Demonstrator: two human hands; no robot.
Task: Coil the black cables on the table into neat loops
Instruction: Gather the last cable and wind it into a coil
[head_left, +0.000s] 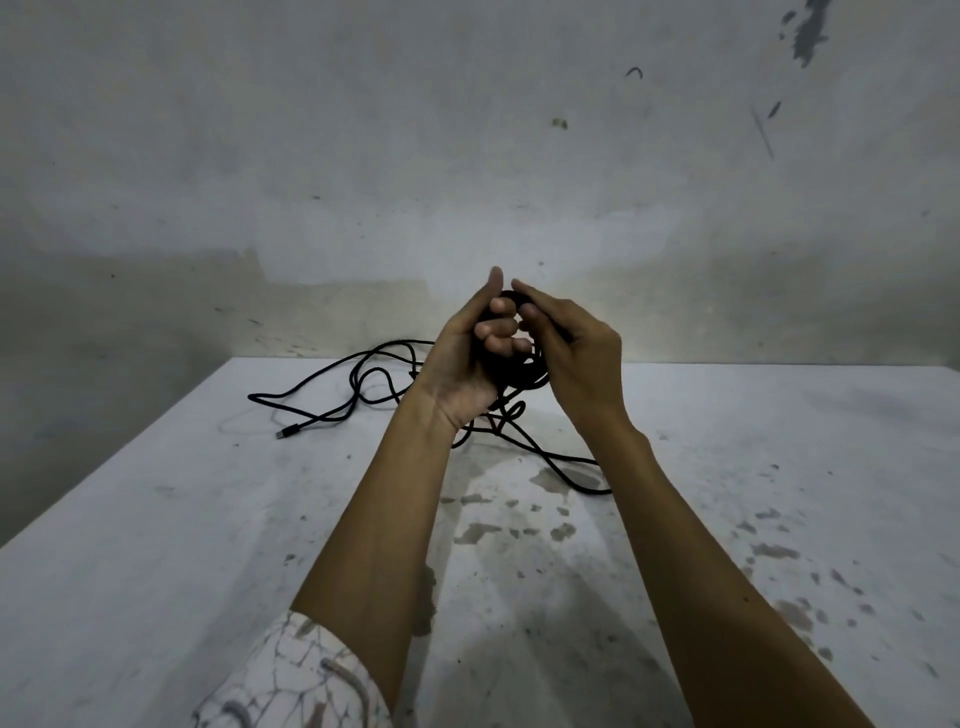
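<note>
Several turns of black cable (519, 371) bunched into a small coil, held raised over the far middle of the table (156, 519). Left hand (470, 358) palm-up, fingers curled round the coil, thumb upright at the top. Right hand (574, 353) just beside it, fingers bent, pinching a strand at the coil's upper edge; exact contact hidden behind the knuckles. Loose remainder hanging below the hands, crossing itself in a knot-like tangle (501, 421), then trailing out on both sides: long slack loops to the left ending in a plug (288, 431) flat on the surface, one run to the right passing behind the right forearm. Whether one cable or more, cannot tell. Stained wall (311, 156) behind, patterned sleeve (291, 675) at lower left. Coiling judged partly done. Risks: pulling next loop through the crossing likely to tighten it into a snag; uneven turn size from a loosened left grip; dragged plug catching in the slack loops.
</note>
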